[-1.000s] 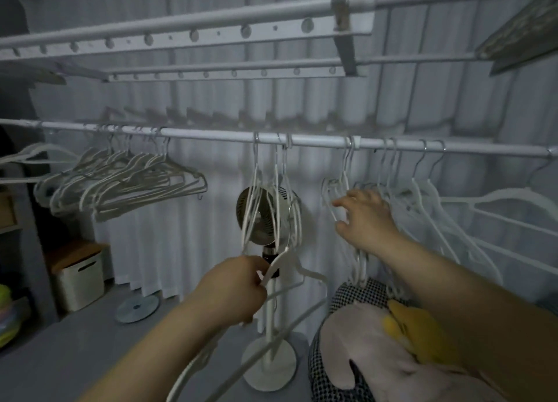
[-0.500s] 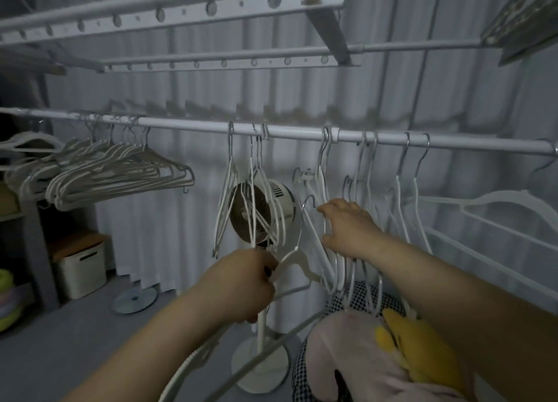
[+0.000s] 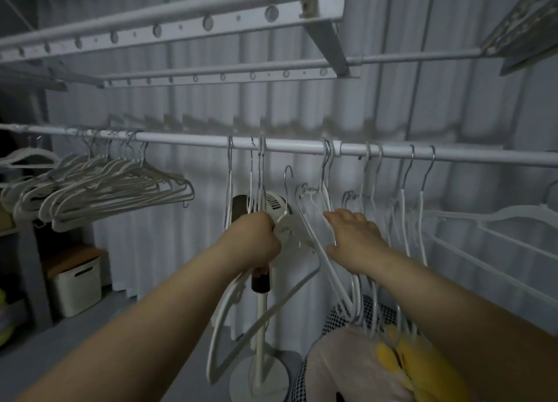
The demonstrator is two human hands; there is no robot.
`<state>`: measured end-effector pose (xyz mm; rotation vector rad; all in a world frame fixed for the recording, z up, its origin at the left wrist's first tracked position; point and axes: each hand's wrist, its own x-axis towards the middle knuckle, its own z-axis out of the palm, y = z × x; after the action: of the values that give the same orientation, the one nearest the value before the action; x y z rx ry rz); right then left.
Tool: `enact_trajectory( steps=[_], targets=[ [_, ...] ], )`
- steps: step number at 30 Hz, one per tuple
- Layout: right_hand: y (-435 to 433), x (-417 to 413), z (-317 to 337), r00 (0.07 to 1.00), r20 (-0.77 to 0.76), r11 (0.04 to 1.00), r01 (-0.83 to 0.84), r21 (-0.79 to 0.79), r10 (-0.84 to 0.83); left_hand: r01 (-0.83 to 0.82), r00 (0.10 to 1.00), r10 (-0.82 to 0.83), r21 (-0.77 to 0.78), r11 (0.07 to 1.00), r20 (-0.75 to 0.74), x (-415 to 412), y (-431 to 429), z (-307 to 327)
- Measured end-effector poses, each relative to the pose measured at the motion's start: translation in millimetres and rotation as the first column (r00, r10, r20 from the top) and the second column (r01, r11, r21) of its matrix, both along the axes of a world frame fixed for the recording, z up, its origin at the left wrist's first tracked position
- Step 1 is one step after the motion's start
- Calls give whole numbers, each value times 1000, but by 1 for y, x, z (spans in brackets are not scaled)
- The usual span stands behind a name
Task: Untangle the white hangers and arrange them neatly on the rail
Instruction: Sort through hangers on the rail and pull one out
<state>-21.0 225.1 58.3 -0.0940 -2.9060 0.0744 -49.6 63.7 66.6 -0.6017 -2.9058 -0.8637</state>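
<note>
The left hand (image 3: 256, 238) is gripping a white hanger (image 3: 229, 320) at its neck, fingers curled tight around it. The hanger's metal hook (image 3: 288, 175) is pointing upward just below the rail (image 3: 187, 139) without touching it, while its body is slanting down and to the left beneath the forearm. Just right of that, the right hand (image 3: 353, 235) is reaching forward with its fingers straight and spread, holding nothing. It is pressing against a tangled cluster of hangers (image 3: 371, 196) that is hanging from the rail by several hooks, and the cluster's thin arms are crossing one another around and below the wrist. Immediately left of the held hook, three separate hangers (image 3: 253, 175) are dangling edge-on from the rail, in front of the head of a standing fan (image 3: 261, 326). Far along the rail to the left, well apart from both hands, a tidy bunch of hangers (image 3: 114, 187) is sitting close together, all angled the same way. Below the right forearm, a yellow plush toy (image 3: 422, 368) is lying on a pale cushion over checked fabric (image 3: 341, 320). A white storage box (image 3: 75, 284) is standing on the floor at the left, and a drying rack (image 3: 181, 27) is spanning overhead.
</note>
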Motion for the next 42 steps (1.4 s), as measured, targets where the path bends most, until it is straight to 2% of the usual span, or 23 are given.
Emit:
enact_trajectory(
  steps=[7,14,19,23,28,31,33,35,37,39,42],
  targets=[
    [10,-1,1,999,25,999,21,-36,-20,-28,999,31,155,988,-16,-33,19,26],
    [20,-1,-6,999,24,996,35,-76,-34,-51,977,89,193,980,-195,-50,34,29],
    [23,-2,-7,999,25,997,49,-65,-47,-34,987,72,252,967,-143,-56,38,29],
    [22,-3,-7,999,31,998,44,-48,-43,-17,989,54,249,968,-141,-61,44,29],
    [20,-3,-6,999,23,999,34,-31,-33,14,999,-2,254,967,-47,-63,47,27],
    [20,-2,-6,1000,15,999,26,-20,-26,40,989,-13,180,983,-150,-63,44,20],
    [19,-2,-5,1000,-14,1000,18,-21,-18,-13,948,48,112,994,-314,-59,36,14],
    [18,-2,-3,997,-69,1000,14,-22,-15,-79,880,127,122,989,-458,-57,21,8],
    [15,-4,0,992,-128,1000,10,-26,-13,-176,812,194,87,981,-551,-58,3,3],
    [11,-7,5,979,-205,999,3,-32,-10,-283,794,256,37,958,-551,-62,-16,-2],
    [3,-16,13,942,-337,998,-10,-63,-12,-381,819,323,-28,924,-474,-66,-37,-8]
  ],
)
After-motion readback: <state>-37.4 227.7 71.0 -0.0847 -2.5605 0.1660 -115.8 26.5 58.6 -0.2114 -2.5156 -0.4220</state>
